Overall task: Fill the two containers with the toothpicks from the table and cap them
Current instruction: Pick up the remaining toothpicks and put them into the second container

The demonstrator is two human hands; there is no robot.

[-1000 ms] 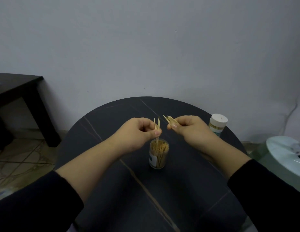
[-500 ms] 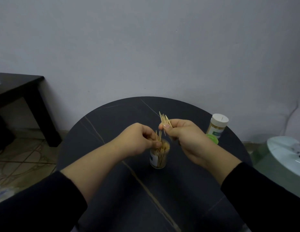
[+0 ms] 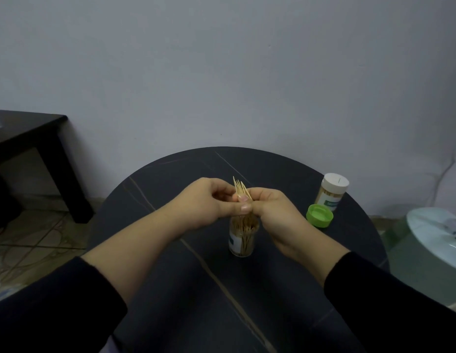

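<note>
Both hands meet just above the open container [image 3: 243,238], which stands upright near the middle of the dark round tabletop [image 3: 171,179]. The left hand [image 3: 206,205] and the right hand [image 3: 275,215] are pressed together, thumbs side by side. Both pinch one bundle of toothpicks [image 3: 240,188], whose pointed ends fan upward above the fingers. The lower ends of the bundle are hidden behind the thumbs, so whether they have entered the container mouth cannot be told. The open container already looks well filled, with toothpicks standing close to its rim. By the right edge of the tabletop stands the second container [image 3: 332,191], packed with toothpicks and closed with a white lid. That half of the task appears to be done. Just beside it, nearer the person, lies a green cap [image 3: 319,215] with its hollow side up. It is apart from the open container and is presumably meant for it. What seems left is to lower this bundle into the open container, add any toothpicks that remain, and fit the green cap. Whether more toothpicks lie on the tabletop behind the hands cannot be told. The task looks to be in its late stage.
</note>
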